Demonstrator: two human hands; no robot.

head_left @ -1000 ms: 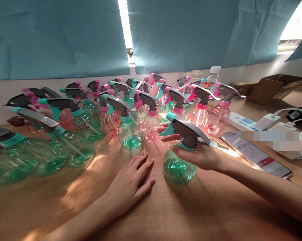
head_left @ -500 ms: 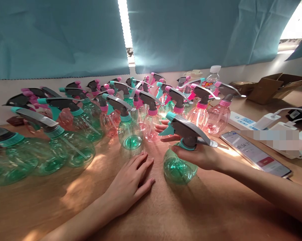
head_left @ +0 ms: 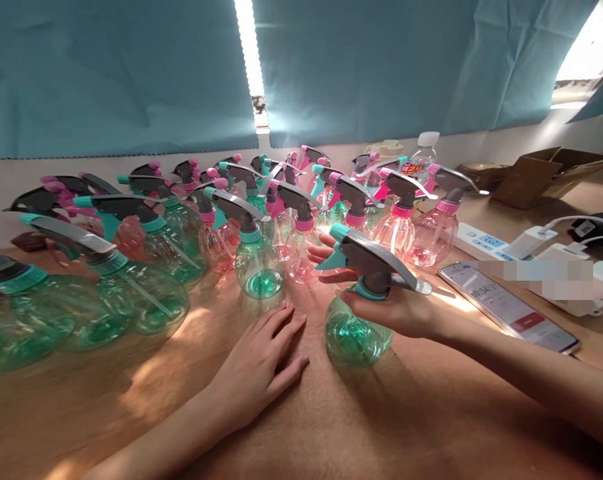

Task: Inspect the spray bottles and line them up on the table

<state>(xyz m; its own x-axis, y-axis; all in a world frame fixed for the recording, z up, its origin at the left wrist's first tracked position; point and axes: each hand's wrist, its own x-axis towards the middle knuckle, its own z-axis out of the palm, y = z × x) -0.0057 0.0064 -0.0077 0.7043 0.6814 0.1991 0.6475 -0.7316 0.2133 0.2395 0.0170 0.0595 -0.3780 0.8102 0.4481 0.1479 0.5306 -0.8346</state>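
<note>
Right hand [head_left: 381, 293], lower right of centre, fingers spread and thumb against the neck of an upright green spray bottle [head_left: 357, 330]; left hand [head_left: 261, 363], lower centre, fingers loosely extended on table [head_left: 331, 427].

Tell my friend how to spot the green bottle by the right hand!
On the wooden table, find the right hand. There stands a see-through green spray bottle with a turquoise nozzle and grey top. Unlike its neighbours, it has a thumb at its neck.
</note>
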